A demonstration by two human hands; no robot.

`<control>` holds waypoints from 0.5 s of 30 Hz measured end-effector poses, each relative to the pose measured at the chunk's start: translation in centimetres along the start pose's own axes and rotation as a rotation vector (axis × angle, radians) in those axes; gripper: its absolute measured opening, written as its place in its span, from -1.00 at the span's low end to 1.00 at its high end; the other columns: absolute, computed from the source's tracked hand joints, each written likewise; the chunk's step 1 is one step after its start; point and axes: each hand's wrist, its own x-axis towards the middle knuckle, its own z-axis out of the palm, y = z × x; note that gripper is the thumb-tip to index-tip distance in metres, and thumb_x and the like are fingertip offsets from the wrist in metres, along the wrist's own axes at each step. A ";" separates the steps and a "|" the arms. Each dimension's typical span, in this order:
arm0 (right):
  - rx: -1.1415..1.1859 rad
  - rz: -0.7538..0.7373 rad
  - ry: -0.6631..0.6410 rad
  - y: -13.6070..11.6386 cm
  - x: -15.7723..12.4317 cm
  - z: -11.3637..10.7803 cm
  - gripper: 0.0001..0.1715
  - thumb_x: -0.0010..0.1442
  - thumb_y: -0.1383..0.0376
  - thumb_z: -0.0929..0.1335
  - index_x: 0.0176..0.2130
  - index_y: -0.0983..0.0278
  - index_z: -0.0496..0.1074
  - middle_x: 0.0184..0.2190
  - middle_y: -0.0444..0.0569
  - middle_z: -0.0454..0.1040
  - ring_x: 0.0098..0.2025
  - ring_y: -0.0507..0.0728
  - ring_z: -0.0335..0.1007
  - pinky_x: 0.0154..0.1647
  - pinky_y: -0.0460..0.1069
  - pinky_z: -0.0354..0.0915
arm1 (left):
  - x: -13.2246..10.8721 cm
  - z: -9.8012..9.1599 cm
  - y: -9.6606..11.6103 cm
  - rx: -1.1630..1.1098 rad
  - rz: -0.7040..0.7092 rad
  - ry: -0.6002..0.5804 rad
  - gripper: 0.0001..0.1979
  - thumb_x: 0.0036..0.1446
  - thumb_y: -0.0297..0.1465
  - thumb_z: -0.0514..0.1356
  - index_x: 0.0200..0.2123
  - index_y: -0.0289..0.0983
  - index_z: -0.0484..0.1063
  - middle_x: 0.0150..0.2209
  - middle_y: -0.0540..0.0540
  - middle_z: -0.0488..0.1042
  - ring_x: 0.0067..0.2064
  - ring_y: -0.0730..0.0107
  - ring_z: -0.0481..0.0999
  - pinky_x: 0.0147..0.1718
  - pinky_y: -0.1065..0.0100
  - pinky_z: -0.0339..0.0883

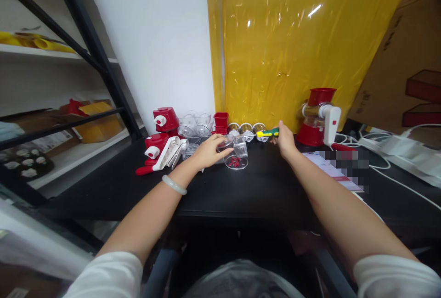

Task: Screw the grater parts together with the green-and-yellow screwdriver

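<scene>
My left hand is closed around a clear plastic grater housing lying on its side over the black table. In my right hand is a screwdriver with a yellow and green handle, held level. Its thin shaft points left and meets the housing, though the exact contact is too small to make out. Just below the housing, a round clear dish holds small red parts. Behind the screwdriver stand several metal grating drums with white rims.
Red bases and white crank handles lie left, beside clear housings. A red hopper stands behind. An assembled rotary grater, a blurred tablet and a white power strip are right. Shelving borders the left.
</scene>
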 end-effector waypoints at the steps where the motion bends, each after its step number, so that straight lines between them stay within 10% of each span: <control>1: -0.019 -0.022 0.006 0.0 0.0 0.0 -0.49 0.14 -0.14 0.38 -0.47 0.19 0.25 -0.74 -0.30 0.15 -0.76 -0.04 0.09 -0.73 -0.10 0.15 | 0.0 0.0 0.0 0.001 0.000 -0.001 -0.56 0.27 -0.06 0.18 0.04 -0.24 0.49 0.01 -0.20 0.46 0.00 0.15 0.52 0.06 0.08 0.41; 11: 0.113 0.083 0.001 -0.3 -0.2 0.5 -0.83 0.07 0.20 0.37 -0.44 0.18 0.28 -0.72 -0.31 0.16 -0.69 -0.02 0.12 -0.67 -0.12 0.23 | -0.1 -0.1 -0.1 0.001 -0.080 0.025 -0.57 0.22 -0.02 0.21 -0.08 -0.24 0.31 -0.09 -0.21 0.50 -0.11 0.11 0.54 -0.08 0.04 0.44; 15: 0.122 0.099 0.010 -0.5 -0.3 0.5 -0.86 0.05 0.23 0.35 -0.45 0.18 0.27 -0.70 -0.29 0.17 -0.67 -0.01 0.12 -0.65 -0.11 0.25 | -0.2 -1.3 3.1 0.137 0.013 0.170 -0.41 0.17 -0.05 0.27 0.11 -0.29 0.23 0.15 -0.39 0.40 0.16 -0.10 0.44 0.13 -0.09 0.31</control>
